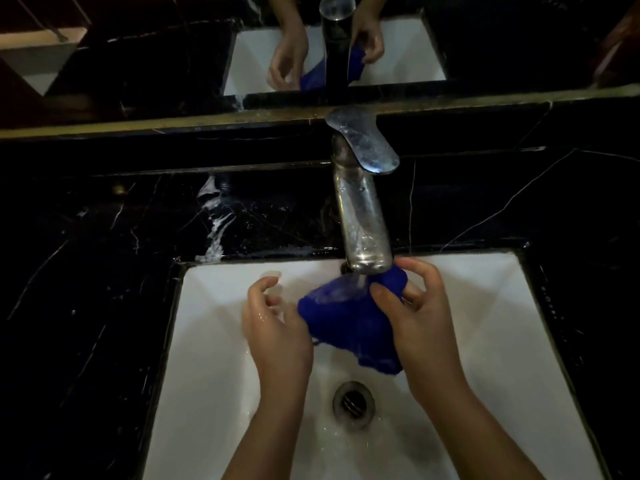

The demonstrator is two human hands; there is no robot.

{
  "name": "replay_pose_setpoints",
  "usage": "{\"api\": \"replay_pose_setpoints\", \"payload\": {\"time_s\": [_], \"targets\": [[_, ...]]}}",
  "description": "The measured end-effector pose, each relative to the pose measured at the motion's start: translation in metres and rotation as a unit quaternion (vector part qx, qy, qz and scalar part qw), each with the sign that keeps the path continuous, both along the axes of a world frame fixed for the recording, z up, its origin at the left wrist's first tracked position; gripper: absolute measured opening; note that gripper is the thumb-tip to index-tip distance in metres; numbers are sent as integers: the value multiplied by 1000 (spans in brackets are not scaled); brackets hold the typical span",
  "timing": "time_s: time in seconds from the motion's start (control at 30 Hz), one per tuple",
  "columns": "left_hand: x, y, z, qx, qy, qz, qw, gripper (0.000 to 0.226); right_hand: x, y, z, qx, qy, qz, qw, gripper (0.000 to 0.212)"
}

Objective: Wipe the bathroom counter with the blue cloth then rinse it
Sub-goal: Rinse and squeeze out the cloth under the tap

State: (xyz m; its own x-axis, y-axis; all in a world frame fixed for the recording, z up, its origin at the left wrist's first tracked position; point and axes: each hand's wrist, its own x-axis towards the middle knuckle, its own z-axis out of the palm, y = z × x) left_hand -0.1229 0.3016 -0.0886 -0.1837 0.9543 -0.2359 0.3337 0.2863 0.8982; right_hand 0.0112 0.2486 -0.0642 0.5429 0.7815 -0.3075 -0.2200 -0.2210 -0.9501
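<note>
Under the spout, my right hand pinches the upper corner of the blue cloth, thumb on the near side and fingers curled round the far side, so the cloth hangs from that grip down and toward me over the white basin. My left hand sits just beside the cloth's left edge, fingers loosely curled; whether it touches the fabric I cannot tell, and it grips nothing that I can see. Water falls from the faucet onto the cloth's top. The cloth's long run goes from my right hand's pinch down to its lower tip near the drain. I judge that my left hand, lying nearest the free edge, needs only to move right to gather it. Black tabletop surrounds the basin, with white streaks on it behind.
</note>
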Motion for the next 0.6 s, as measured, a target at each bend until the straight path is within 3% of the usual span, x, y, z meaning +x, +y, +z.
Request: {"api": "replay_pose_setpoints", "payload": {"time_s": [0.07, 0.13, 0.2, 0.3, 0.4, 0.47, 0.5, 0.53, 0.6], "targets": [[4, -3, 12, 10, -7, -12, 1000, 26, -9, 0, 3, 19, -7, 17, 1000, 35], [14, -9, 29, -60, -140, -79, 985, 23, -18, -1, 4, 33, -35, 62, 997, 39], [21, -12, 42, -122, -241, -123, 955, 46, -22, -2, 8, 57, -34, 139, 988, 40], [21, -6, 44, -131, -280, -108, 945, 59, -22, -4, 14, 72, -13, 232, 970, 38], [20, 1, 34, -131, -326, -76, 933, 58, -19, -7, 9, 85, -120, 129, 981, 27], [20, 2, 29, -139, -367, -52, 918, 56, -8, -8, -7, 33, -251, 43, 966, 26], [19, 2, 28, -150, -399, -41, 904, 54, -3, -7, -14, -9, -252, 25, 967, 31], [18, 2, 27, -167, -437, -33, 883, 52, 1, -5, -16, -54, -190, 28, 980, 38], [16, 1, 26, -220, -512, -36, 829, 47, 6, -1, -19, -91, 20, 66, 993, 57]]}}
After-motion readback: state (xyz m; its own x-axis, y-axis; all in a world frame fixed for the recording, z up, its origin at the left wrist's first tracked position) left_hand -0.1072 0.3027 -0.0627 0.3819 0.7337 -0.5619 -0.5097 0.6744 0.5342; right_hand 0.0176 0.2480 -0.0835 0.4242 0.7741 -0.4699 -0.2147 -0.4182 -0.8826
